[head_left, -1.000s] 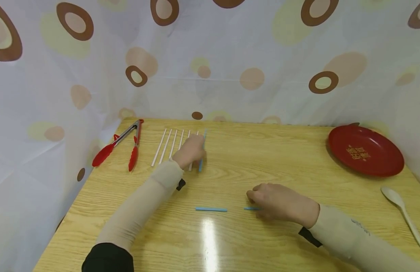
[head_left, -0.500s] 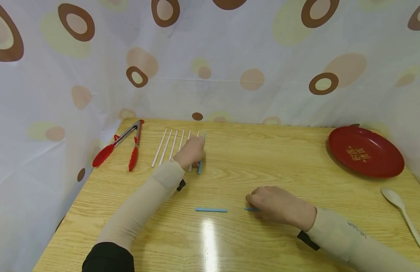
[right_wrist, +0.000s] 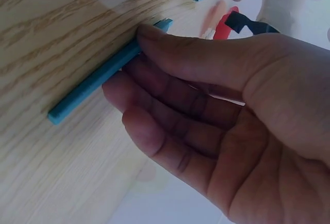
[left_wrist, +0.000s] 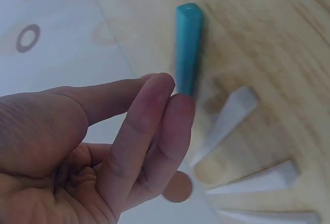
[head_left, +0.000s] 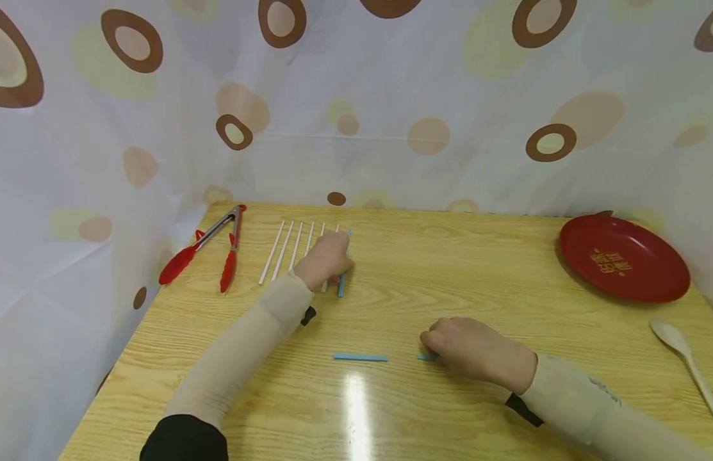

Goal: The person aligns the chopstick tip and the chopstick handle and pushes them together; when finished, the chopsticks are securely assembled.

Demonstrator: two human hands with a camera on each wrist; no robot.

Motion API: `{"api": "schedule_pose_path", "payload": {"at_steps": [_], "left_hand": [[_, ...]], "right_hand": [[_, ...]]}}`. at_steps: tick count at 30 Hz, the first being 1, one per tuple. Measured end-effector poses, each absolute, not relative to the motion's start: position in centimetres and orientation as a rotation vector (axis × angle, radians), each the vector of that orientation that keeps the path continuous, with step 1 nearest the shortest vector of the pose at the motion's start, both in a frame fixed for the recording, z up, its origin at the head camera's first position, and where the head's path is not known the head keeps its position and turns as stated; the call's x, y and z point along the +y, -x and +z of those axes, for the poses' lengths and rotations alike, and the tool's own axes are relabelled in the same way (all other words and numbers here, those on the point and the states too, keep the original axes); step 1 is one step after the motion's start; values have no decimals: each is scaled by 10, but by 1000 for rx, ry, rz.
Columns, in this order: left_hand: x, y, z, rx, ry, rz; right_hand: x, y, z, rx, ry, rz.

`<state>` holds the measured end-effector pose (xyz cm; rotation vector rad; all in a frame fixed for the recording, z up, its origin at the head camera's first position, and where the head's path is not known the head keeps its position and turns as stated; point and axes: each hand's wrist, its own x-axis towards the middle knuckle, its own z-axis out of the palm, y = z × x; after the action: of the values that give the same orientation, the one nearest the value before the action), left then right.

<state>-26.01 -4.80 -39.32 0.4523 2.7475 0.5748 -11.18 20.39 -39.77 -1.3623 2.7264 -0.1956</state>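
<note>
My left hand [head_left: 326, 259] pinches a blue stick [head_left: 341, 285] at the right end of a row of white sticks [head_left: 271, 253]. In the left wrist view, thumb and fingertips meet on this blue stick [left_wrist: 188, 48], and its squared end points away from them. My right hand [head_left: 477, 352] holds another blue stick [head_left: 426, 357] between thumb and fingers, low over the table; its palm hides most of it from the head view. The right wrist view shows that stick [right_wrist: 93, 82] almost whole. Between the hands, nearer the front, lies a further blue stick [head_left: 360, 357].
Red-tipped tongs [head_left: 229, 256] lie spread at the back left of the wooden table [head_left: 448, 269]. A red oval plate [head_left: 650, 262] sits at the back right, with a pale spoon [head_left: 681, 352] in front of it. A patterned cloth [head_left: 379, 96] hangs behind.
The left hand's blue stick has shifted slightly toward the front. My right hand has settled a little lower over its stick, covering more of it. The other things stay put.
</note>
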Motion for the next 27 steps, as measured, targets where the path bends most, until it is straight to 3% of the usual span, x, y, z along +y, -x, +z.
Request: {"api": "schedule_pose_path", "payload": {"at_steps": [5, 14, 21, 27], "left_hand": [[-42, 241, -379, 2719, -651, 543], [-30, 178, -367, 2457, -1145, 363], [-34, 145, -379, 2443, -1201, 275], [-37, 137, -389, 2489, -1272, 214]], "right_hand": [[203, 112, -399, 2730, 1348, -180], [201, 115, -400, 2736, 1360, -183], [200, 115, -399, 2735, 1349, -188], [200, 116, -400, 2725, 1339, -177]]}}
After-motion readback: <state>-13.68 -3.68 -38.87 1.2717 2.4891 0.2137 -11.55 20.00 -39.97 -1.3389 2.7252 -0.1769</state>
